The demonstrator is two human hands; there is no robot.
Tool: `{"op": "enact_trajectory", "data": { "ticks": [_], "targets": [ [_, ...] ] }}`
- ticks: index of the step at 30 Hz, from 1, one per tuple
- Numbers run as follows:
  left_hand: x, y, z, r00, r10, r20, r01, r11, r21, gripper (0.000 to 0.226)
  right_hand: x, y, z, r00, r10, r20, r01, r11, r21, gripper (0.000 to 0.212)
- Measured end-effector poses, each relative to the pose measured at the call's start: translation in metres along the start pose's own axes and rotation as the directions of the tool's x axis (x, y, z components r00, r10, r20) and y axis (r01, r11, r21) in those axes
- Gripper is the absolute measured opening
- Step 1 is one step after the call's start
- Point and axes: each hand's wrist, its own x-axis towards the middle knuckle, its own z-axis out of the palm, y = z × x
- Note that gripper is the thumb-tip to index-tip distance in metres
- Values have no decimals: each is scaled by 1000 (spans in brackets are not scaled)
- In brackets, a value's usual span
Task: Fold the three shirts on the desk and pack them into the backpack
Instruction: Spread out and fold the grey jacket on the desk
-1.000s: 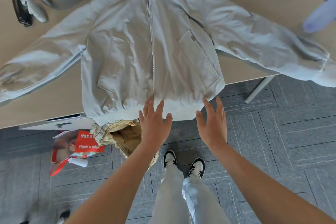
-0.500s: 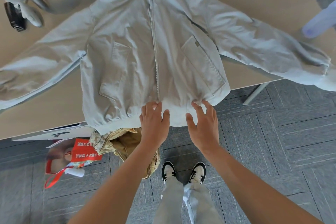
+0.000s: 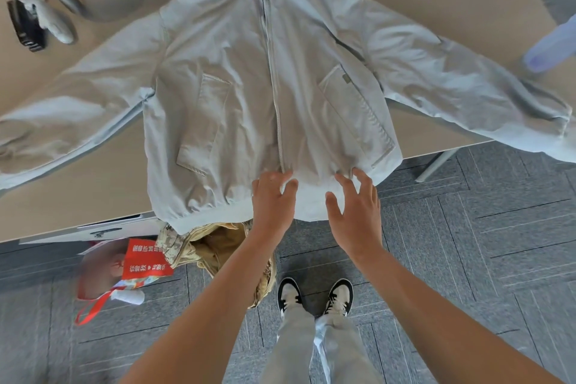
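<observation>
Two black and white shoes (image 3: pixel 314 298) are standing on the grey floor (image 3: pixel 467 259), nearest of all, with grey trousers (image 3: pixel 299 349) above them. Just left of the shoes, a tan backpack (image 3: pixel 218 246) with a speckled pattern is sitting on the floor with its top open, partly tucked under the edge of the desk (image 3: pixel 78 196). Left of the backpack, a red bag (image 3: pixel 143 262) is lying on the floor. White writing is showing on its red side, but it is too blurry to read.

Two bare arms are reaching up from the bottom toward the desk. The left hand (image 3: pixel 272 201) is resting on the bottom hem of the jacket (image 3: pixel 249 87), right at the lower end of the zipper (image 3: pixel 274 72); its fingertips are curling down into the cloth, but I cannot tell if it is pinching it. The right hand (image 3: pixel 355 212) is just right of the left hand, with its fingers spread wide and loose, the tips touching the hem.

The jacket is lying flat on the tan desk, front side up, zipped shut. It is pale grey-blue and wrinkly. Both sleeves are stretching out sideways, and the bottom hem is hanging a little over the desk's near edge, above the backpack. It is showing two slanted pockets, and the right one has a tiny tag too small to read. The collar is standing up at the far end.

Far off to the left of the jacket, a black thing (image 3: pixel 26 25) is lying on the desk beside some pale cloth (image 3: pixel 53 19).
</observation>
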Motion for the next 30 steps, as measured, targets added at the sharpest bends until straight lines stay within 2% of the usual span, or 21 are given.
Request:
{"op": "enact_trajectory", "data": {
  "ticks": [5, 9, 14, 16, 19, 23, 27, 30],
  "targets": [
    [-7, -2, -8, 1000, 9, 7, -9, 997, 72, 42, 0, -6, -2, 999, 19, -45, -20, 999, -33, 42],
    [-12, -9, -12, 994, 90, 61, -106, 936, 336, 51, 9, -19, -4, 994, -50, -102, 43, 997, -62, 41],
    [11, -2, -24, 957, 267, -113, -189, 870, 456, 48, 59, -36, -6, 982, -159, -103, 148, 983, -105, 45],
    [32, 10, -28, 948, 314, -55, -230, 793, 564, 59, 85, -38, -5, 985, -146, -92, 132, 981, -141, 52],
    [67, 19, -30, 953, 296, 62, -257, 688, 679, 71, 118, -35, 0, 992, -113, -53, 99, 972, -212, 62],
    [92, 6, -25, 964, 248, 94, -234, 630, 740, 77, 130, -34, 10, 995, -97, -37, 81, 948, -306, 68],
    [104, 12, -32, 927, 375, 18, -259, 605, 753, 71, 154, -47, 1, 977, -100, -191, 42, 958, -284, 52],
    [130, 27, -42, 917, 396, -37, -246, 638, 729, 73, 185, -54, -4, 967, -126, -221, 64, 962, -266, 57]
  ]
}}
